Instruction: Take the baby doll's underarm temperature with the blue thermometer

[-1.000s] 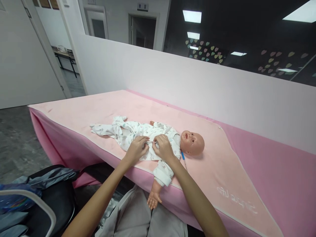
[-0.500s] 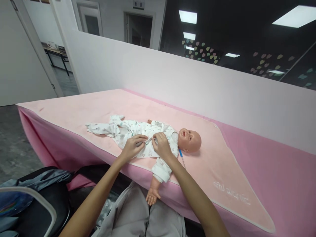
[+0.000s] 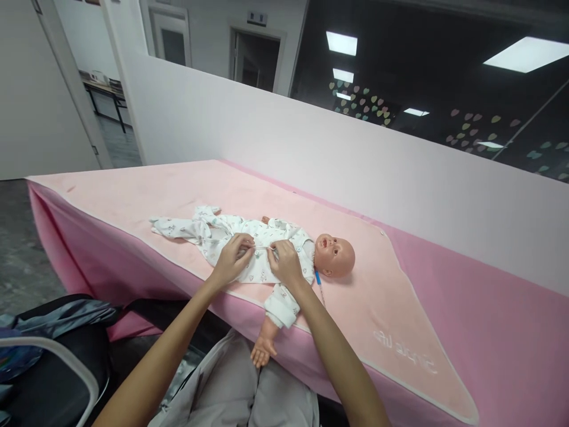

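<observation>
A baby doll lies on its back, head to the right, in a white printed romper. Between my hands a thin white strip, seemingly the romper's edge or tie, runs nearly straight across the doll's front. My left hand pinches its left end over the belly. At its right end, by the chest, my right hand has its fingers closed. The doll's near arm hangs over the table edge. Beside the neck lies a thin stick with a blue end, partly hidden.
A peach mat covers the table, with pink cloth beneath it. Behind stands a white wall with a dark window above. A black chair with clothing and a pale curved armrest is at the lower left.
The white strip, bent between my hands before, is now drawn straighter, and my hands have moved slightly apart. The whole view has shifted a little.
</observation>
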The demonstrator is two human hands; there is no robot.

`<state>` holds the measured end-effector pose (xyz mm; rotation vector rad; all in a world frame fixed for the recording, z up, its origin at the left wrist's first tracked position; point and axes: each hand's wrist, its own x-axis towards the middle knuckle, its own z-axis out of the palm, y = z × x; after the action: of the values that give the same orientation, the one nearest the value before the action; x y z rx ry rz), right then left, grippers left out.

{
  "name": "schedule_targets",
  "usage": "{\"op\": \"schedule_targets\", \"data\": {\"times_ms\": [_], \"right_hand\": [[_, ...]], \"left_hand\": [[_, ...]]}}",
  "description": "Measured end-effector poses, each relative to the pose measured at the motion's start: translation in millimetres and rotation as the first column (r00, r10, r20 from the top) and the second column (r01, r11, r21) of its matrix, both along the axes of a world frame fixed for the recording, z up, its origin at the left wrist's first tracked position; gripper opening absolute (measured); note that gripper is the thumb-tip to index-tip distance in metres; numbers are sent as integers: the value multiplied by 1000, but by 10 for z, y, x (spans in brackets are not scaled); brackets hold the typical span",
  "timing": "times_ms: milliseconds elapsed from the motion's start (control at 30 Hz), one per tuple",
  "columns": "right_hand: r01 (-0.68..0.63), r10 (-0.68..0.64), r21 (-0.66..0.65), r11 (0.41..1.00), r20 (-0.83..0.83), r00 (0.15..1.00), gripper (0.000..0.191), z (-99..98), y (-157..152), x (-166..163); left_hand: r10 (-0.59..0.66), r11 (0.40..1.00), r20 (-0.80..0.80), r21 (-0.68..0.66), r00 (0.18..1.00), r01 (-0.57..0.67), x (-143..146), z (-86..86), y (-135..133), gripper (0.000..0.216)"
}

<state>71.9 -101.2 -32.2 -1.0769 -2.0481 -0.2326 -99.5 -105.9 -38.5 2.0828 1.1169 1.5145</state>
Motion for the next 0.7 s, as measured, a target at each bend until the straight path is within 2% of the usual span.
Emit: {"op": "schedule_targets", "data": {"times_ms": [67, 233, 467, 633, 700], "right_hand": [[-1, 1, 4, 1000, 2, 1000, 11, -2, 0, 5], [-2, 2, 28, 1000, 15, 1000, 11, -3, -4, 12], [30, -31, 39, 999, 21, 999, 10, 11, -15, 28], [119, -116, 46, 992, -58, 991, 10, 29, -12, 52], [170, -166, 46, 984, -80, 983, 10, 35, 4, 69]], "left_hand": [[-6, 1000, 9, 2, 1000, 6, -12, -3, 1, 17], [27, 998, -130, 62, 991, -19, -16, -37, 17, 19], [60, 996, -227, 77, 972, -43, 20, -50, 17, 20], [41, 997, -264, 75, 964, -21, -10, -53, 74, 20], [69, 994, -243, 99, 968, -47, 18, -9, 50, 18]]}}
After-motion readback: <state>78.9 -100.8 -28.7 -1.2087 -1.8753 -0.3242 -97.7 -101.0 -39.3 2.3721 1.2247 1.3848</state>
